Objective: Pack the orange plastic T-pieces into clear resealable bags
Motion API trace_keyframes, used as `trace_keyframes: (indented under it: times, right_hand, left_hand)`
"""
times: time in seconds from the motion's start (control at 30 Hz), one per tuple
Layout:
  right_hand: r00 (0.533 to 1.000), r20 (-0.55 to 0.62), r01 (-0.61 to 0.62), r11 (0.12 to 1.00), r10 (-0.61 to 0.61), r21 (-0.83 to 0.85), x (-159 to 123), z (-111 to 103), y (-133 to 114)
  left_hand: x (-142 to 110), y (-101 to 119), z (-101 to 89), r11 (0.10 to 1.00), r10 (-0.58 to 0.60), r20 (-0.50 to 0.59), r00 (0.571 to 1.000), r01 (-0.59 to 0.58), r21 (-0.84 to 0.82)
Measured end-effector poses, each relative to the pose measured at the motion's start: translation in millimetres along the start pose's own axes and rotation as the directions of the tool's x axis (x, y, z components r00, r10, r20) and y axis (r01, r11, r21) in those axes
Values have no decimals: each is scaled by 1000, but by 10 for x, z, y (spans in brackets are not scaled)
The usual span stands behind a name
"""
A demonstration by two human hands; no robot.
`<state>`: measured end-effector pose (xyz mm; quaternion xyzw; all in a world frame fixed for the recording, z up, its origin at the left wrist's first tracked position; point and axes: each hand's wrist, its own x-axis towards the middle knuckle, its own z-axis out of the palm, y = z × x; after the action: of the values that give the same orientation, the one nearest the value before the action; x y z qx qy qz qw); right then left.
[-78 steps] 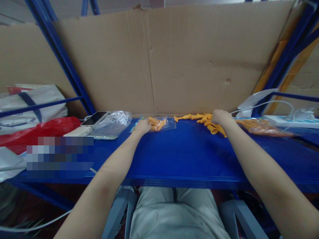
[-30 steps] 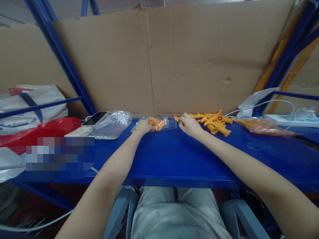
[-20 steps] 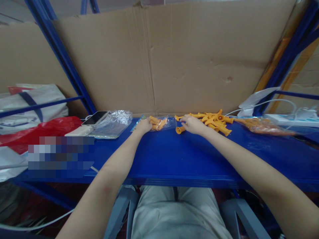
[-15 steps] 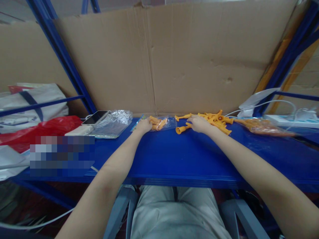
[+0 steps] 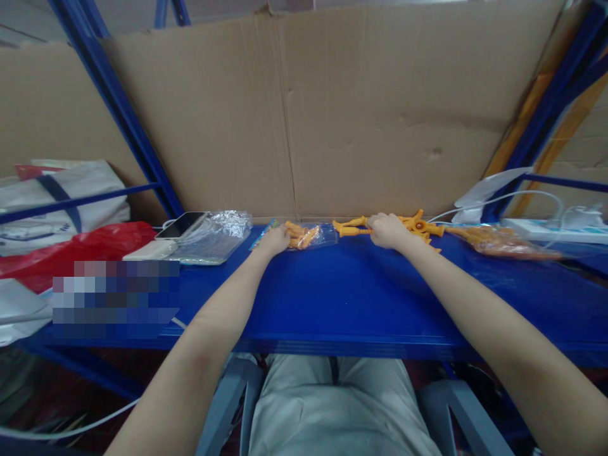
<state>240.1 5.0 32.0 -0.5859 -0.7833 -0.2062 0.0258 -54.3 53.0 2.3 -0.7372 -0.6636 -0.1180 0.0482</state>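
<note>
My left hand is closed on the left end of a clear plastic bag lying on the blue tabletop. Inside the bag are several orange plastic pieces. To its right, my right hand has its fingers curled at the narrow end of an orange horn-shaped plastic piece, whose flared end points left. A similar piece lies just behind it. Part of a pile of orange horn-shaped pieces shows beyond my right hand, which covers the rest. My right fingertips are mostly hidden.
A filled bag of orange pieces lies right, near a white power strip and cable. Left are a stack of clear bags, a phone and a red plastic bag. Cardboard stands behind the blue tabletop.
My right hand has shifted slightly right and back. The horn-shaped piece by it has moved back, beside the other one. My left hand stays at the bag.
</note>
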Motion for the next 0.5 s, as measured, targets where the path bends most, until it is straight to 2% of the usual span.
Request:
trace_keyframes:
  times: [0.17, 0.37, 0.5]
  right_hand:
    - [994, -48, -93, 996, 94, 19, 4, -95, -30]
    - [999, 40, -32, 999, 31, 32, 1, -88, -167]
    - [996, 79, -46, 990, 35, 135, 17, -47, -190]
  left_hand:
    - [-11, 12, 4, 999, 13, -14, 1000, -14, -39]
    - [-25, 65, 31, 984, 120, -55, 991, -126, -125]
    - [-25, 103, 43, 973, 145, -84, 986, -158, -170]
